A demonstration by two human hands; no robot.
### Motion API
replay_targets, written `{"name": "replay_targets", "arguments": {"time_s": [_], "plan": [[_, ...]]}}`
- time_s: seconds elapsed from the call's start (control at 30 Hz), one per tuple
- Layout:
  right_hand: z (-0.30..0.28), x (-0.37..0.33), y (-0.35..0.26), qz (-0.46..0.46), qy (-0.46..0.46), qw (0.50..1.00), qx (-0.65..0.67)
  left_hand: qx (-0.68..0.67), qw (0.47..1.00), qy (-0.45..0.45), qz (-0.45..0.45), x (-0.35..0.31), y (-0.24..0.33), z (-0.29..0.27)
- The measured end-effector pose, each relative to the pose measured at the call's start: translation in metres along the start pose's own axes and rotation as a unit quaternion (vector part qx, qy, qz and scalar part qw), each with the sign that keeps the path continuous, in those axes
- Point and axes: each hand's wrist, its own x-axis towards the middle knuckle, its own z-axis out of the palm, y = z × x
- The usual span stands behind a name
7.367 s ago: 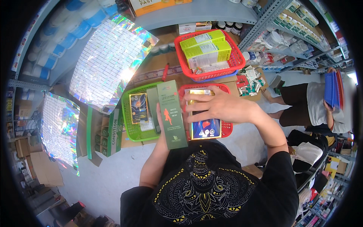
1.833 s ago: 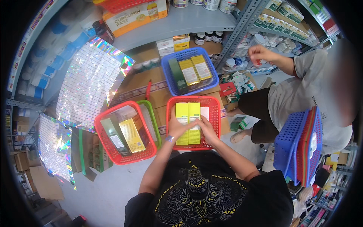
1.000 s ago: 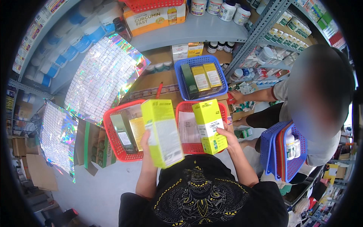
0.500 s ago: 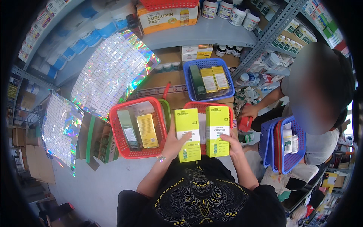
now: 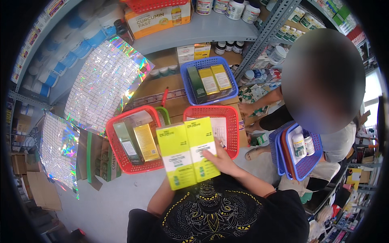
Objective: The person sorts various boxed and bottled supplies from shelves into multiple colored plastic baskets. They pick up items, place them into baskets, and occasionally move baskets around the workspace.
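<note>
Two tall yellow-green and white cartons are held side by side in front of my chest, slightly tilted, edges touching. My right hand grips the right carton, thumb across its front and fingers behind. The left carton covers my left hand; only its forearm shows, running up behind the carton's lower end, where that hand held it a moment earlier. Just beyond is a red basket with a white printed sheet inside. Left of it, another red basket holds a dark green box and a gold box.
Farther back a blue basket holds a green box and two gold boxes. At right a person reaches toward the low shelf, beside stacked blue and red baskets with white bottles. Shiny bubble-wrap sheets stand at left, below shelved tubs.
The two cartons, apart before, have come together and shifted left and lower. My left hand has gone out of sight behind them. The person at right has moved an arm, and the view has turned.
</note>
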Motion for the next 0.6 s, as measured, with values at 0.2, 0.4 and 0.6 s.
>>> {"name": "replay_targets", "arguments": {"time_s": [0.2, 0.4, 0.6], "plan": [[-0.064, 0.079, 0.006, -0.106, 0.112, 0.869, -0.471, -0.005, 0.991, -0.133, 0.032, 0.006, 0.031, 0.029], [-0.110, 0.118, 0.076, -0.002, 0.027, 0.819, -0.574, -0.001, 0.981, -0.185, 0.050, 0.008, 0.050, 0.041], [-0.131, 0.052, 0.075, 0.031, 0.127, 0.866, -0.482, 0.001, 0.978, -0.194, 0.072, 0.004, 0.063, 0.040]]}}
